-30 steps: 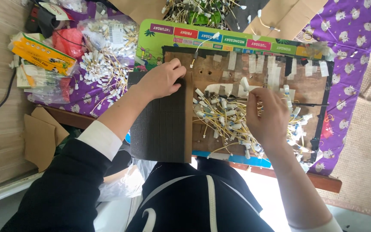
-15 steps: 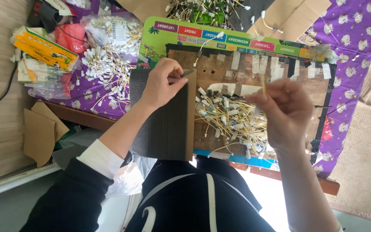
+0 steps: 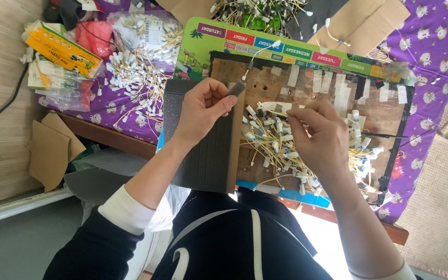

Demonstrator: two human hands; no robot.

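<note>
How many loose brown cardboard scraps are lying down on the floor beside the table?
2: one large flat brown cardboard scrap lies on the floor left of the table, and a second brown cardboard scrap overlaps its upper right corner. Others may be hidden under the table.

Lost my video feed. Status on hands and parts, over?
Left hand pinching grey strip over dark foam sheet. Right hand picking from wire pile. Nothing blocking.

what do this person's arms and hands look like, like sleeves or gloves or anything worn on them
Both hands are bare: no gloves, rings or watch visible. The left hand comes out of a black sleeve with a white cuff pushed up the forearm. The right hand has a bare forearm, with a white sleeve edge near the elbow.
</note>
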